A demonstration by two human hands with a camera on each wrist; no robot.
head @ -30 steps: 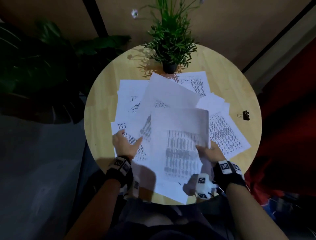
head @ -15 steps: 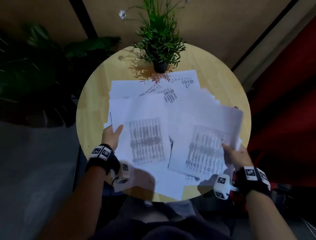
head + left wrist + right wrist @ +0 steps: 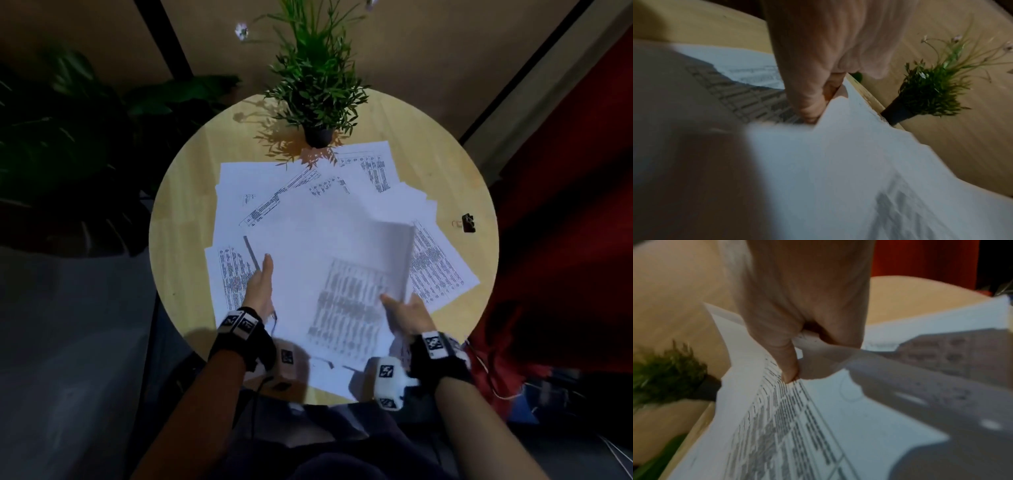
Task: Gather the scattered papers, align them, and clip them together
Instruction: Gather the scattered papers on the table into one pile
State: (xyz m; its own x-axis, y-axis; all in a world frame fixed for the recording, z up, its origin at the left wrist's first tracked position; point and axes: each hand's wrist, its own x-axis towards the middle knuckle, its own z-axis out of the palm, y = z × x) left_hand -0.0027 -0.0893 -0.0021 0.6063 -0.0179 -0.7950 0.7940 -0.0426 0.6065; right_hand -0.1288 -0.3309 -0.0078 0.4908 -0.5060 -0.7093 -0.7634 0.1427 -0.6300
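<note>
White printed papers (image 3: 294, 192) lie scattered and overlapping on a round wooden table (image 3: 185, 240). My left hand (image 3: 262, 287) pinches the left edge of a lifted bunch of sheets (image 3: 308, 260), thumb on top and fingers beneath, as the left wrist view shows at the hand (image 3: 818, 97). My right hand (image 3: 404, 308) pinches the near right corner of a printed sheet (image 3: 356, 301) that curls up over that bunch; the right wrist view shows the thumb and fingers (image 3: 793, 363) on its edge. A black binder clip (image 3: 467, 222) lies at the table's right edge, away from both hands.
A potted green plant (image 3: 318, 137) stands at the far side of the table, touching the farthest sheets. More printed sheets (image 3: 438, 270) lie to the right of my right hand. A dark leafy plant (image 3: 68, 137) is on the floor at left; red fabric (image 3: 565, 205) at right.
My right hand has swung its printed sheet leftward, over the bunch in my left hand. The binder clip, hidden half a second ago, shows again.
</note>
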